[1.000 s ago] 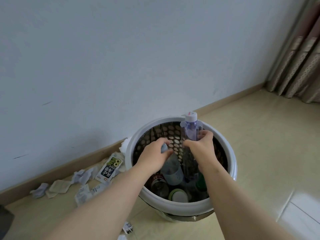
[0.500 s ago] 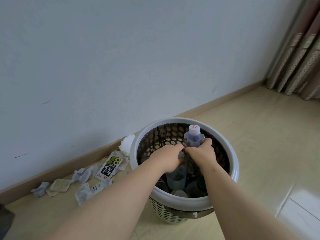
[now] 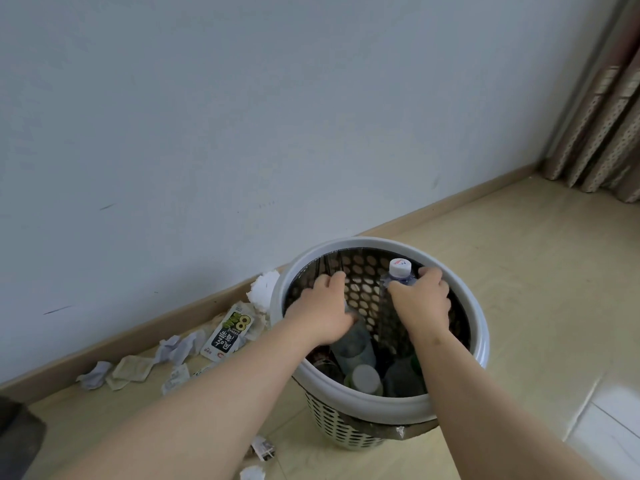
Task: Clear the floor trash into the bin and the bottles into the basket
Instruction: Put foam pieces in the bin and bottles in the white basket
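Note:
A round perforated basket with a white rim (image 3: pixel 481 344) stands on the floor by the wall, with several bottles lying inside. My right hand (image 3: pixel 420 304) grips a clear bottle with a white cap (image 3: pixel 400 271) by its neck, upright, inside the basket's far side. My left hand (image 3: pixel 322 315) is inside the basket at the left, fingers curled over the top of another clear bottle (image 3: pixel 353 344) that stands below it. Crumpled paper scraps (image 3: pixel 173 349) and a snack packet (image 3: pixel 230 332) lie on the floor along the skirting.
A white crumpled wad (image 3: pixel 263 292) sits between basket and wall. More scraps (image 3: pixel 263 450) lie on the floor near the basket's front left. A curtain (image 3: pixel 609 126) hangs at the right corner. A dark object (image 3: pixel 17 434) shows at the lower left edge.
Both hands have sunk lower into the basket and drawn apart, the left hand to the left and the right hand with the capped bottle to the right.

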Action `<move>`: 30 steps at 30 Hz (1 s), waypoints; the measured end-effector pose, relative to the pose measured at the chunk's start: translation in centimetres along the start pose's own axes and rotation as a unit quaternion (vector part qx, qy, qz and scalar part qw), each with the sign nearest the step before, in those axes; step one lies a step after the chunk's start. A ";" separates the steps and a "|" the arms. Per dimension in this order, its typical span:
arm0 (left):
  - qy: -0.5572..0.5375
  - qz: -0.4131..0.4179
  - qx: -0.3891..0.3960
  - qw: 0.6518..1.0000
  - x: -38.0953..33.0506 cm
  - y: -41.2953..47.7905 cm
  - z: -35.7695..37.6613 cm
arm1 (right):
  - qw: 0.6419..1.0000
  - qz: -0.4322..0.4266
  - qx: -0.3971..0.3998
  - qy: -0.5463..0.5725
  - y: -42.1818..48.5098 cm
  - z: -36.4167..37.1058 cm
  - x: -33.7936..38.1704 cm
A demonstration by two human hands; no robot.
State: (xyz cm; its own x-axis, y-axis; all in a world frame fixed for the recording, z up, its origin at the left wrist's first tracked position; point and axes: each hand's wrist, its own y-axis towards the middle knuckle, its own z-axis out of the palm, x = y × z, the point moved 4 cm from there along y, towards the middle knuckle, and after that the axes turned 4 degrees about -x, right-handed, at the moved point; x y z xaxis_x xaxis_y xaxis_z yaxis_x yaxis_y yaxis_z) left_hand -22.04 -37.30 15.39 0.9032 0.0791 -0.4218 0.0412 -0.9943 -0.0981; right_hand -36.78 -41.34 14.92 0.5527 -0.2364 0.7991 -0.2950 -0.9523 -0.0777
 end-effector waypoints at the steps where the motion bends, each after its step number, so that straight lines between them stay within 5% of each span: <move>1: -0.002 0.006 -0.031 0.999 0.2 -0.1 -0.9 | 1.000 -0.019 -0.017 -0.011 -0.3 -0.2 0.8; 8: -0.102 -0.017 -0.265 0.959 4.3 -3.5 -8.9 | 0.983 -0.182 0.016 0.018 -5.2 1.8 8.8; 14: -0.141 -0.138 -0.268 0.943 13.1 -7.3 -10.7 | 0.923 -0.347 0.164 0.007 -13.4 8.5 13.3; 18: -0.173 -0.206 -0.245 0.932 19.2 -10.4 -7.8 | 0.867 -0.403 0.284 -0.072 -18.4 14.9 11.8; 23: -0.193 -0.295 -0.086 0.932 26.2 -13.1 -0.2 | 0.832 -0.301 0.387 -0.260 -18.8 21.9 2.0; 27: -0.163 -0.331 0.055 0.928 29.6 -15.8 5.2 | 0.769 -0.300 0.395 -0.402 -18.2 23.5 -5.1; 30: -0.138 -0.352 0.108 0.919 31.4 -17.7 7.4 | 0.787 -0.267 0.372 -0.415 -17.6 24.3 -7.4</move>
State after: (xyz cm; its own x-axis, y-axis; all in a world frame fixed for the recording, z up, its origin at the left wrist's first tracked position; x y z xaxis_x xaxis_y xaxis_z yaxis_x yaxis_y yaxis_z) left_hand 2.41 -16.66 -2.82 0.5410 0.7424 -0.3951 0.4607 -0.6547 -0.5993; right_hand -16.75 -27.52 -4.17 0.8527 0.4842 0.1960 0.5181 -0.7354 -0.4368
